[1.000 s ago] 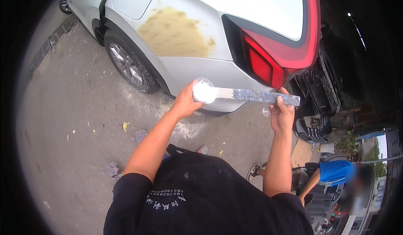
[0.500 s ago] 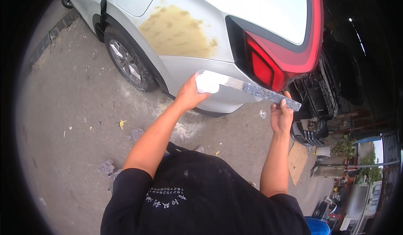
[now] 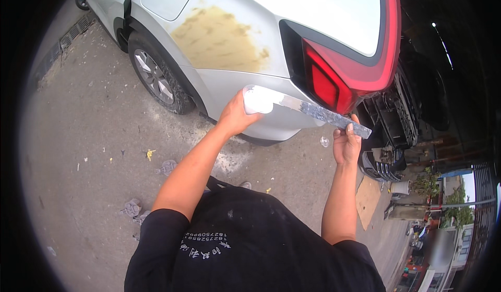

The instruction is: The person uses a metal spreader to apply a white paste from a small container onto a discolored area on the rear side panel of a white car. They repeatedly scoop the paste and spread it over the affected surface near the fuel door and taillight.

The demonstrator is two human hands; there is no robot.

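My left hand [image 3: 236, 115] is wrapped round a small clear plastic cup [image 3: 249, 91] with white paste [image 3: 260, 102] in it. Across from it, my right hand [image 3: 347, 145] pinches the outer end of a long, flat metal strip [image 3: 329, 116] between thumb and fingers. The strip is smeared grey, and its other end reaches the cup's mouth, coated in white. Both hands are in front of the rear corner of a silver-white car [image 3: 229, 91]. Above them on its rear panel is a sanded yellowish filler patch [image 3: 219, 41].
Right of the patch is a red tail light [image 3: 334, 78], close above the strip. A rear wheel [image 3: 156, 75] stands at the left. Crumpled grey rags [image 3: 131, 207] and yellow scraps [image 3: 150, 155] lie on the concrete. Dark car parts [image 3: 389, 122] and a cardboard sheet [image 3: 369, 202] are at the right.
Both hands keep their grip, and cup and strip stay almost still. The whole view has shifted very slightly. A blue object at the lower right has gone out of sight.
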